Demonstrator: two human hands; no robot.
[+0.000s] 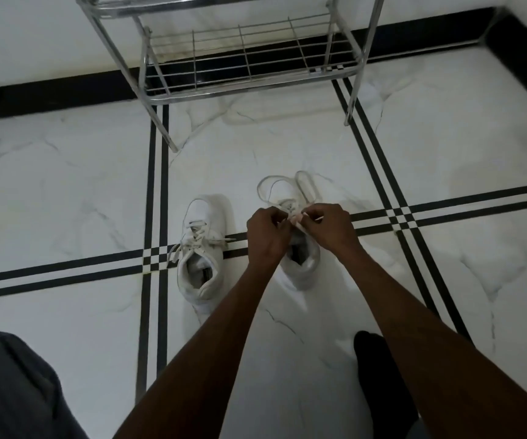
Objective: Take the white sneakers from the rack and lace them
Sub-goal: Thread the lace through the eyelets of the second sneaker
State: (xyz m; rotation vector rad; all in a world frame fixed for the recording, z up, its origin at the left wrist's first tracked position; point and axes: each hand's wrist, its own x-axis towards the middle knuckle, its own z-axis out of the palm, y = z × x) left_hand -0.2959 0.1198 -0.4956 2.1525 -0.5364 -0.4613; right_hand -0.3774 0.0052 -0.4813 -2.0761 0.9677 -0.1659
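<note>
Both hands, left hand [268,231] and right hand [327,228], pinched the lace [282,185] over the right sneaker [301,267] on the floor [66,191]. Its loops lay slack past the toe. Pulling both ends evenly would probably keep it snug. The left sneaker [203,248] sat beside it, below the rack [243,61].

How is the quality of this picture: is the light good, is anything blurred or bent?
Head view: the light is dim and flat; the white floor looks grey. The rack is softly blurred, and its legs splay outward from wide-angle distortion. The hands and the laces are slightly soft. No strong glare.
</note>
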